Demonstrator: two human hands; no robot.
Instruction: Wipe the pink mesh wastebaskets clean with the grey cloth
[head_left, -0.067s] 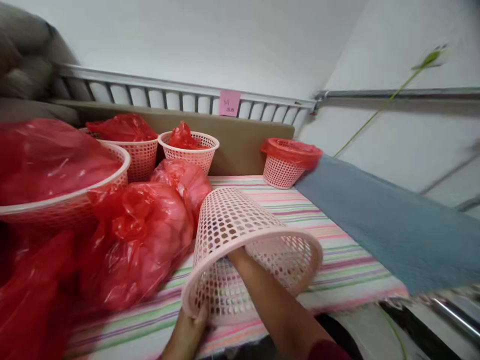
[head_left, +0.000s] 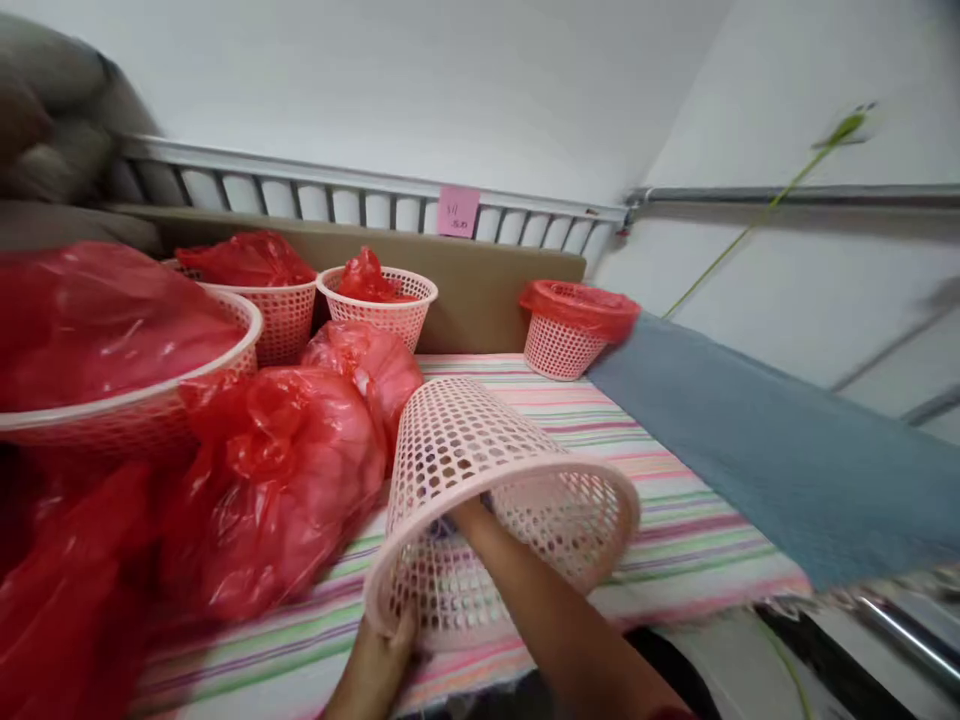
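Note:
A pink plastic mesh basket (head_left: pixel 480 470) lies tilted on its side on the striped cloth, its open mouth toward me. My left hand (head_left: pixel 382 655) grips the lower rim of the basket, thumb on the edge. My right forearm runs into the basket's mouth; my right hand (head_left: pixel 461 515) is deep inside, and its fingers are hidden behind the mesh. Just left of the basket lie bulging red plastic bags (head_left: pixel 285 480).
Three pink baskets lined with red bags (head_left: pixel 379 290) stand at the back, one (head_left: pixel 574 325) at the right by a grey-blue cloth (head_left: pixel 787 450). A large basket with red plastic (head_left: pixel 112 350) sits at the left. A metal rail (head_left: pixel 360 195) and white walls bound the striped surface (head_left: pixel 675 540).
The view has shifted slightly; my right arm has reached a little deeper into the tilted basket. My left hand keeps its hold on the rim.

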